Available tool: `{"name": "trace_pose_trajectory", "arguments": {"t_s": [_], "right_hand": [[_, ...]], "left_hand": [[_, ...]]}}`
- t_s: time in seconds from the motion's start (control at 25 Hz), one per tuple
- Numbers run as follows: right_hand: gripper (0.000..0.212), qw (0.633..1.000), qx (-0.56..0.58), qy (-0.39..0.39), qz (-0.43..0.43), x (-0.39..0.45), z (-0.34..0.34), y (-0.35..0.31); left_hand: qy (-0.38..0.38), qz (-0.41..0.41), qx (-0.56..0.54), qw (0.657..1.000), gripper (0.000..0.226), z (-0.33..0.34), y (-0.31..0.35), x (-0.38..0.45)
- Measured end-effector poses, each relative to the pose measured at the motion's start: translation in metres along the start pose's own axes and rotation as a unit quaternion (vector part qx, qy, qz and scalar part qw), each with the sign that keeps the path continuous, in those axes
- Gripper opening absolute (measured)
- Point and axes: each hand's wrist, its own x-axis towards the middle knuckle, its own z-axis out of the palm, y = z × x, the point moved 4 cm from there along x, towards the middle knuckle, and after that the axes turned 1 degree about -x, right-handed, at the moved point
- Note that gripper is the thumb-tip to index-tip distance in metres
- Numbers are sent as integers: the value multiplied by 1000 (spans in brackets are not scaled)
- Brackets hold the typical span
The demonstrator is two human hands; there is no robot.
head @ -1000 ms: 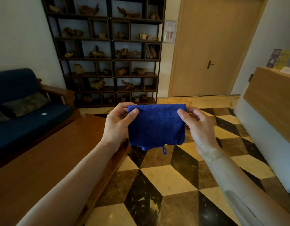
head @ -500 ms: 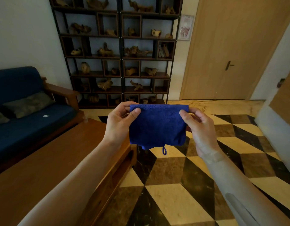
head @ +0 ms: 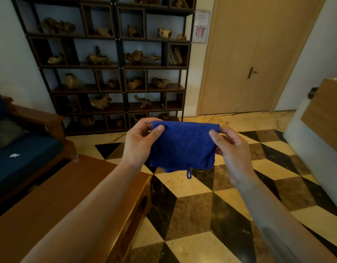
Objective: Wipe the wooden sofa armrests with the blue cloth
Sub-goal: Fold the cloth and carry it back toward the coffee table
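Observation:
A folded blue cloth [head: 183, 146] hangs in front of me at chest height, with a small loop dangling from its lower edge. My left hand [head: 140, 143] pinches its upper left corner and my right hand [head: 231, 149] pinches its upper right corner. The sofa with dark blue cushions [head: 21, 158] stands at the far left. Its wooden armrest [head: 38, 115] runs along the near end, well to the left of both hands and apart from the cloth.
A low wooden coffee table [head: 69, 196] lies below my left forearm, beside the sofa. A dark shelf unit [head: 114, 63] with carved wooden pieces fills the back wall. A closed door [head: 249, 54] is at the back right, a wooden counter [head: 327, 114] at the right edge. The floor [head: 201, 215] is checkered tile.
The view has swung left and moved closer to the shelf unit; the sofa armrest now sits nearer. Both hands keep the same grip on the cloth.

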Motion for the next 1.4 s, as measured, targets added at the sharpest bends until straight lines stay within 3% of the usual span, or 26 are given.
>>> {"name": "trace_pose_trajectory", "arguments": {"t_s": [0.76,1.08,1.4], "right_hand": [[13,1000,5,-30,-3,321,-58,76],[16,999,17,-27,7,408,-33,114],[15,999,14,-30,7,495,44,141]], "left_hand": [[36,-10,-20,999,17,155,-93,270],[38,2,-15,999,18,160,-132,356],[43,21,-8,999,18,112,-171,456]]}}
